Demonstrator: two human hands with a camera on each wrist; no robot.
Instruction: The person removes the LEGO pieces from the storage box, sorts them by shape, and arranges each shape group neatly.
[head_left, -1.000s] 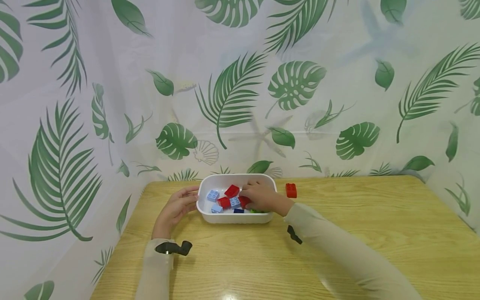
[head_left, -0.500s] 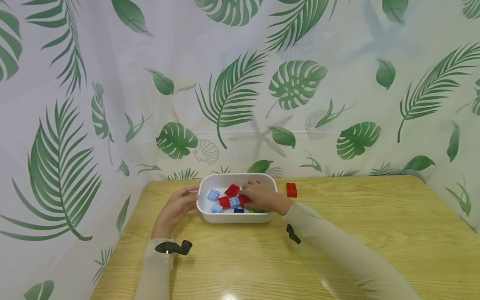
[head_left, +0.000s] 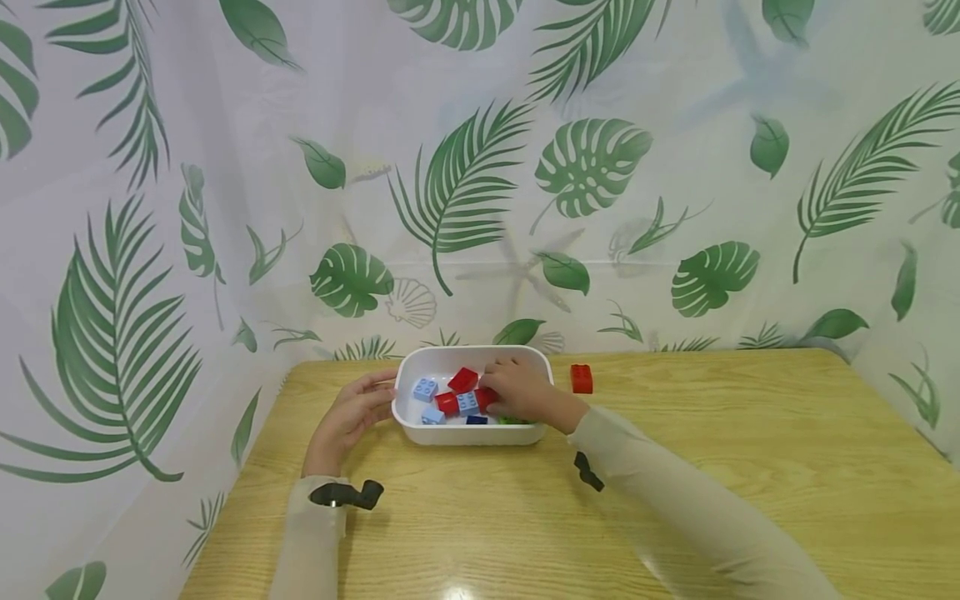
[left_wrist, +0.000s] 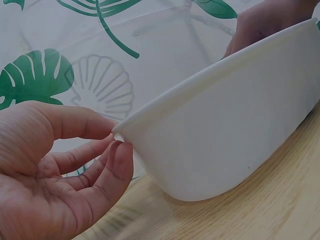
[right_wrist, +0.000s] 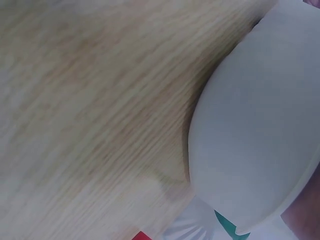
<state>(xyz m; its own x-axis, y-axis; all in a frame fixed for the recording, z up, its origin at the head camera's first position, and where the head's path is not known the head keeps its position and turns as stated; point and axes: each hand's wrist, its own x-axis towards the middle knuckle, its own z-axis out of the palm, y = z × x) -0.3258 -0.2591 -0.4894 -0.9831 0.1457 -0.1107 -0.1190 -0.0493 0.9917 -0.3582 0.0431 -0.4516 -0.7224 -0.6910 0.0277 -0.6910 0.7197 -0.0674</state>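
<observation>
Left hand (head_left: 358, 414) narrowly pinches the left rim of the tub (head_left: 472, 436); right hand (head_left: 521, 390) inside the tub's right half, at a red block (head_left: 483, 399), finger spread and any hold not discernible.

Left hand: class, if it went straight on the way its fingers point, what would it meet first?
The end of the white tub, which the left hand appears to be touching. Past that, a light blue brick inside looks next in line, though depth is hard to judge.
</observation>
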